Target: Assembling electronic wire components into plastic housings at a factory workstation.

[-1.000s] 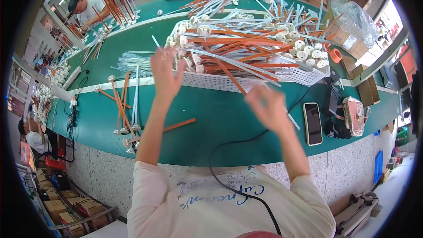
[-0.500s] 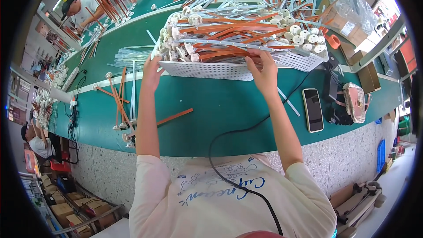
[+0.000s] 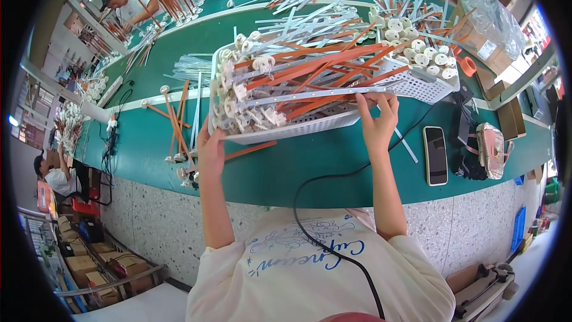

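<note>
A white perforated plastic basket (image 3: pixel 292 133) sits in front of me on the green table, heaped with orange strips (image 3: pixel 325 67) and pale strips that have white round ends (image 3: pixel 229 107). My left hand (image 3: pixel 211 148) grips its near left corner, fingers partly hidden behind the wall. At the right end, my right hand (image 3: pixel 378 122) holds the basket, its fingertips up by the rim and the end of a pale strip. A second white basket (image 3: pixel 422 87) with white discs (image 3: pixel 421 59) and strips stands just beyond that hand.
A phone (image 3: pixel 435 155), a small bag (image 3: pixel 490 150) and a black cable (image 3: pixel 316 180) lie to the right. Loose orange strips (image 3: pixel 177 122) are left of my left hand. More strips (image 3: pixel 322 22) cover the table behind the basket. Co-workers (image 3: pixel 128 6) sit at the far side.
The basket has come toward me with both hands on it, away from the strips behind, and now overlaps the loose orange strip near the table edge. The view has shifted slightly.
</note>
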Demonstrator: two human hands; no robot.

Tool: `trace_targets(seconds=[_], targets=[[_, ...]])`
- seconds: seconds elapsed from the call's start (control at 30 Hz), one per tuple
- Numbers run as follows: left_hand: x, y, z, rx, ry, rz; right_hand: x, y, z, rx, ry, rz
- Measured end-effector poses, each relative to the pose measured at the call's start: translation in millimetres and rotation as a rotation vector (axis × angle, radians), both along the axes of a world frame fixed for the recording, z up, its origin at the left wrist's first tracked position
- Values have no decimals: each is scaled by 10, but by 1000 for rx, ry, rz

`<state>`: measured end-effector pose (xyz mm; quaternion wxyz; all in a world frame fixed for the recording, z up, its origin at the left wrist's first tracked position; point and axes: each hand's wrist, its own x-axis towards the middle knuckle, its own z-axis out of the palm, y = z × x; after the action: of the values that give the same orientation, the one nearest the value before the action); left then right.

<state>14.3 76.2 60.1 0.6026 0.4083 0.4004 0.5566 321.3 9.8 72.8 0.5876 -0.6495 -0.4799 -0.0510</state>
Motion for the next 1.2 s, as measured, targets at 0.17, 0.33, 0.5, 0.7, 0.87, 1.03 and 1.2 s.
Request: trace_targets(seconds=[0.17, 0.33, 0.5, 0.7, 0.87, 1.03, 1.2], targets=[[62, 410, 761, 31, 447, 362, 61, 32, -77, -15, 33, -24], [1128, 1405, 1372, 451, 1059, -315, -8, -13, -67, 32, 25, -80], [1884, 2068, 1019, 213, 1584, -688, -21, -2, -46, 80, 111, -153], [2124, 1614, 819, 493, 1414, -1109, 85, 165, -49, 176, 77, -223], [1990, 1616, 1145, 413, 1411, -1058, 231, 331, 77, 73, 22, -33], [1120, 1978, 1195, 495, 1395, -957, 219, 348, 88, 45, 49, 16], [722, 1790, 1209, 292, 1592, -913, 209, 231, 178, 47, -34, -126]])
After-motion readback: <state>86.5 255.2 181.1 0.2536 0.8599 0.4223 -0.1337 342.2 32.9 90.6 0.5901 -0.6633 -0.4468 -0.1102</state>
